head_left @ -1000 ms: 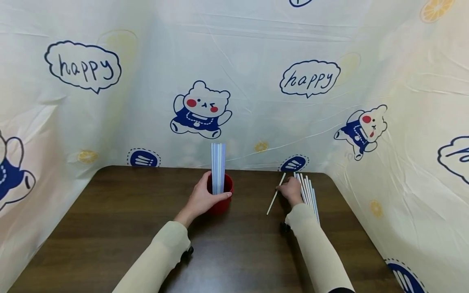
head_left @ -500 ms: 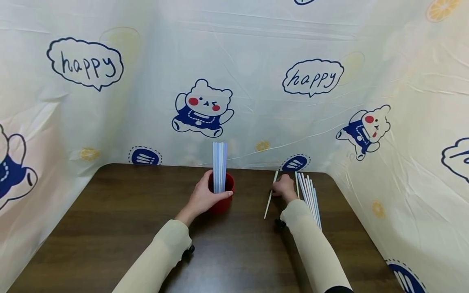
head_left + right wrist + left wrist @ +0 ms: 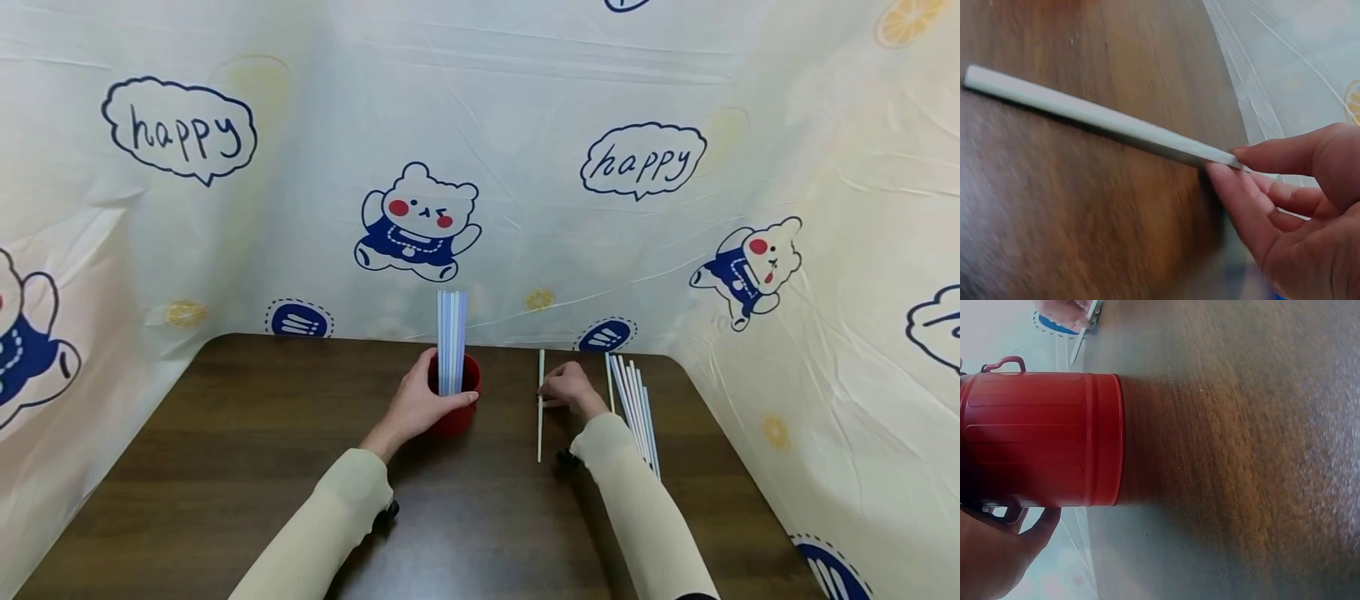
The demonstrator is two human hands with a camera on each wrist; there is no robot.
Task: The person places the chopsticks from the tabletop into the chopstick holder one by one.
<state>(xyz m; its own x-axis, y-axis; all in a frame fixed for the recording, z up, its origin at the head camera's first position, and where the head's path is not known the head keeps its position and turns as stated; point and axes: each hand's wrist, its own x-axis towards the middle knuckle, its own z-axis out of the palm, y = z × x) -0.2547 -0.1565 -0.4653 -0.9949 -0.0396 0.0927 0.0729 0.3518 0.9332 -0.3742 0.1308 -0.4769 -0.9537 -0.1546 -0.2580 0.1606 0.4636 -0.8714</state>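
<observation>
Left hand (image 3: 412, 408) clamped round a red can (image 3: 1041, 437) of upright sticks (image 3: 452, 342) — right hand (image 3: 572, 389) pinching one pale stick (image 3: 1104, 119) above the desk (image 3: 480, 517).

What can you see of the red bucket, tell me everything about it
The red bucket is cylindrical, with raised side panels, a band near its base and a small loop handle; it could be painted metal or plastic. It appears to stand upright on the brown table. The left hand grips its upper part, and a bundle of pale blue and white sticks stands inside, rising above the rim.
</observation>
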